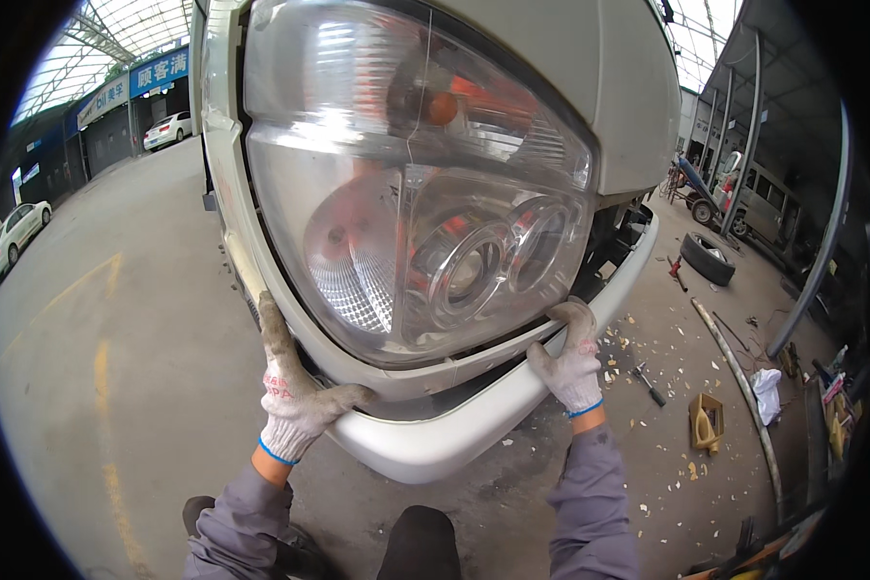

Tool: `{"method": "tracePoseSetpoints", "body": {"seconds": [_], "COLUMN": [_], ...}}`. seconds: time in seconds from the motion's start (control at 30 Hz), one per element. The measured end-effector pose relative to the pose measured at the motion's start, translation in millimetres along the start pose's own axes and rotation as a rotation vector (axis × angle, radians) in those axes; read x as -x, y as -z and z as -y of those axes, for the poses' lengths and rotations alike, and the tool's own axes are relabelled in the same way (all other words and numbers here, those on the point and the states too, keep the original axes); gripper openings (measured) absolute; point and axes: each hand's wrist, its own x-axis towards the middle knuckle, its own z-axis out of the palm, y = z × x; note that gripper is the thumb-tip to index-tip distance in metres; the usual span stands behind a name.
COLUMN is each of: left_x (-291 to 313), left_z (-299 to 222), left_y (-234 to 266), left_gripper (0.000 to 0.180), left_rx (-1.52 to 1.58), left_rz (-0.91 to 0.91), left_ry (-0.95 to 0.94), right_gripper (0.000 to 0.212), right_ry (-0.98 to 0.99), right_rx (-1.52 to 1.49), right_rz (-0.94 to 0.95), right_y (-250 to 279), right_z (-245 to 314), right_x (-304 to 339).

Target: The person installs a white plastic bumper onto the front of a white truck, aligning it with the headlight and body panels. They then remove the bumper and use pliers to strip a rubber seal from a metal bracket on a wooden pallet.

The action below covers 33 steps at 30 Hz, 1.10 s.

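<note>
A large clear headlight (358, 208) fills the upper middle, set in the corner of a pale vehicle body. Below it curves a white bumper (425, 447), with a dark gap along its upper edge. My left hand (298, 398), in a soiled white work glove, grips the bumper's left end; its thumb lies over the top edge and a finger reaches up along the side. On the right, my right hand (568, 356), gloved likewise, clasps the bumper's upper edge, thumb on the near face. Some fingertips are hidden behind the edge.
On the floor at right lie a tool with a dark handle (650, 385), a yellow plastic box (708, 418), a long pole (739, 382), a white bag (767, 394) and a tire (708, 259). Flakes are scattered around. A metal post (822, 242) stands farther right. Parked cars stand far left.
</note>
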Motion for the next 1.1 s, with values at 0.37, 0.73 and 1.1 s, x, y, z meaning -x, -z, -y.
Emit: {"method": "tracePoseSetpoints", "body": {"seconds": [0.37,0.73,1.1], "left_x": [-0.4,5.0,9.0], "left_z": [-8.4,8.2,3.2], "left_y": [-10.6,-6.7,-4.4], "left_gripper": [0.17,0.161,0.15], "left_rx": [0.207,-0.02,-0.158], "left_rz": [-0.002,-0.07,-0.018], "left_ry": [0.004,-0.028,0.109], "right_gripper": [0.104,0.093,0.1], "right_ry": [-0.471,-0.421,-0.468], "right_rx": [0.105,0.301,0.174], "right_rz": [0.128,0.401,0.315], "right_y": [7.8,14.6,9.2], "right_z": [-31.6,-29.4,-31.2], "right_x": [6.4,-8.6,-8.9]}}
